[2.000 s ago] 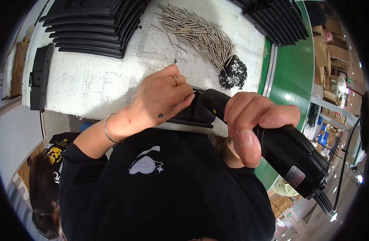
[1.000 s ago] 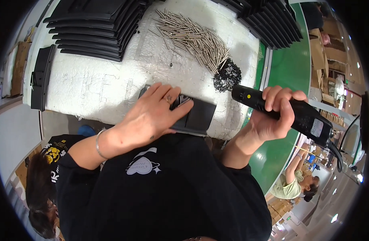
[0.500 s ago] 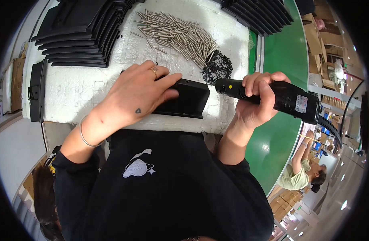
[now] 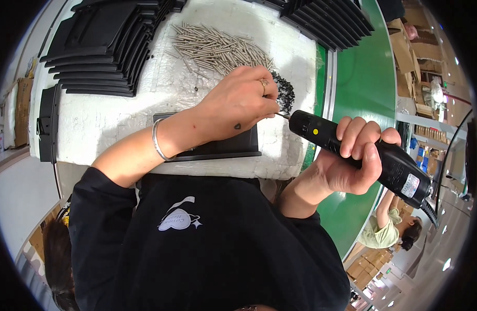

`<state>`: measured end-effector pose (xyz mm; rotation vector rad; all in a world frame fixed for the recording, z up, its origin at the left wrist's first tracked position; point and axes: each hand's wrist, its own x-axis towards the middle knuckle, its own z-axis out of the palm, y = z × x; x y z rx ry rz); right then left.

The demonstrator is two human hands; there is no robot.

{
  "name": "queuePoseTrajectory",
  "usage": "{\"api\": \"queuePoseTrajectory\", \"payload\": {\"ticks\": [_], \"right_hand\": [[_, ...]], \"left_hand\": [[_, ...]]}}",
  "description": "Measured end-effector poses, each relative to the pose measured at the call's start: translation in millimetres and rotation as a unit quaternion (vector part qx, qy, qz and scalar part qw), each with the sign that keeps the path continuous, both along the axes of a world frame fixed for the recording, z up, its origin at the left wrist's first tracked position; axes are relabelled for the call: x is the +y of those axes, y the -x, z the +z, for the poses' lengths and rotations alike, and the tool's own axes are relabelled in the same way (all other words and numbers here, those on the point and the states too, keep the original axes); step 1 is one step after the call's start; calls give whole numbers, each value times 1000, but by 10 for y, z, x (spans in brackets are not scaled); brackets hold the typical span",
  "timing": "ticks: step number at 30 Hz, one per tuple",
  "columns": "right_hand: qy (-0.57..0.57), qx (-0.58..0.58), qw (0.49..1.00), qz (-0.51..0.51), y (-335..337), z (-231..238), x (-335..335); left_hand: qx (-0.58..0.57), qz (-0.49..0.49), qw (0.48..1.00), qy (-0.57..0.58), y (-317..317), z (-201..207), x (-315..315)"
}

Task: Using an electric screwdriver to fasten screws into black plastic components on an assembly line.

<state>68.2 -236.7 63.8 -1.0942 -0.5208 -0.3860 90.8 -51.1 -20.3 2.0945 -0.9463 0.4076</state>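
Observation:
My right hand (image 4: 355, 168) is wrapped round a black corded electric screwdriver (image 4: 315, 133) with a yellow dot near its nose. Its thin bit points left at the fingertips of my left hand (image 4: 233, 103). Those fingers are pinched together by the bit's tip; whatever small thing they hold is hidden. Under my left wrist lies a black flanged panel (image 4: 243, 144) on the white work surface, partly covered by my forearm. Small black screws (image 4: 286, 93) are heaped just beyond the fingers, next to a pile of silver metal pins (image 4: 212, 49).
Stacked black panels (image 4: 93, 67) stand at the far left, with a single black panel (image 4: 48, 124) on edge nearer me. More black panels (image 4: 329, 23) are stacked at the far right. A green surface (image 4: 352, 98) runs along the right. Another person (image 4: 386, 228) is farther off.
My left hand has left the black panel and moved right, its fingers now pinched at the bit. The screwdriver has shifted right and tilted, its nose up and left. The panel has slid slightly left.

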Motion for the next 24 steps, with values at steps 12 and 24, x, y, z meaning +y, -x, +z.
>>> {"api": "queuePoseTrajectory", "payload": {"ticks": [12,24], "right_hand": [[7,-38,999,28,42,81,-104],[-44,-62,997,2,188,132,-93]], "left_hand": [[-70,7,997,28,-42,99,-84],[-67,10,998,20,42,150,-41]]}}
